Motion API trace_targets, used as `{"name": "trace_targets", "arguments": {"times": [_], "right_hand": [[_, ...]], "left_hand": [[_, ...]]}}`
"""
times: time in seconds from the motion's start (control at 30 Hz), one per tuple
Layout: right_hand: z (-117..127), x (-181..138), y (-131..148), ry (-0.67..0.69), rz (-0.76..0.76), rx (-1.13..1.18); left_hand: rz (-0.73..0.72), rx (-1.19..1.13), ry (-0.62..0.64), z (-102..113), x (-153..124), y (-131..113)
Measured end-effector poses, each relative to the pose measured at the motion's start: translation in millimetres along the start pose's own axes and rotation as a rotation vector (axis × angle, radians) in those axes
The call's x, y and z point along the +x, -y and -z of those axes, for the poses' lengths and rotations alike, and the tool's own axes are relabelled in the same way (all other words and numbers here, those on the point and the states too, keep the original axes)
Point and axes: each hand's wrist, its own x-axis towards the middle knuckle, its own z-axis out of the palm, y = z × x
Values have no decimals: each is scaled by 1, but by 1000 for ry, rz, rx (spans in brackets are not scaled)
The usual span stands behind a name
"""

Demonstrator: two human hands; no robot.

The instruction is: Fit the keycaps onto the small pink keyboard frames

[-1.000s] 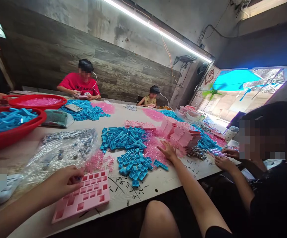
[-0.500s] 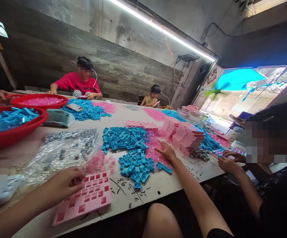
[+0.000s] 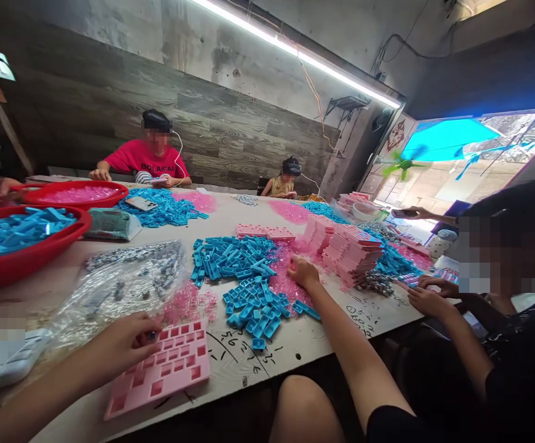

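My left hand [image 3: 134,338] rests over the far left part of a pink keyboard-shaped frame [image 3: 181,373] with rows of square openings. Its thumb and fingers are closed around a small dark shiny piece [image 3: 151,336]. My right hand [image 3: 304,273] reaches into a heap of clear pink pieces [image 3: 282,282], fingers curled in; whatever they hold is hidden. Blue hollow keycap-like pieces [image 3: 233,255] lie in a pile left of that hand, with more blue pieces [image 3: 260,307] nearer me. Small clear pink caps [image 3: 193,301] lie just beyond the frame.
A clear plastic bag [image 3: 124,280] of small metallic parts lies left. Red basins [image 3: 80,231] hold blue and pink pieces. Stacked pink frames [image 3: 353,249] stand right of my right hand. A person in black [image 3: 521,344] works close on my right; others sit across the table.
My right hand has drawn its spread fingers together into a curl over the pink pieces. My left hand stays over the frame. The person on my right has lowered a raised hand holding something dark.
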Motion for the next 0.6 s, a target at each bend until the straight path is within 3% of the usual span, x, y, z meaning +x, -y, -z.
{"name": "trace_targets", "arguments": {"times": [0.2,0.3,0.47,0.6], "right_hand": [[22,-4,9,-93,-50,39],[41,-2,34,-152,1,106],[58,-21,133,-152,358,241],[49,-60,215,-79,643,246]], "left_hand": [[-2,25,-8,3,-1,-5],[7,57,-47,2,0,-7],[47,95,-98,1,3,-10],[67,130,-126,0,4,-12]]}}
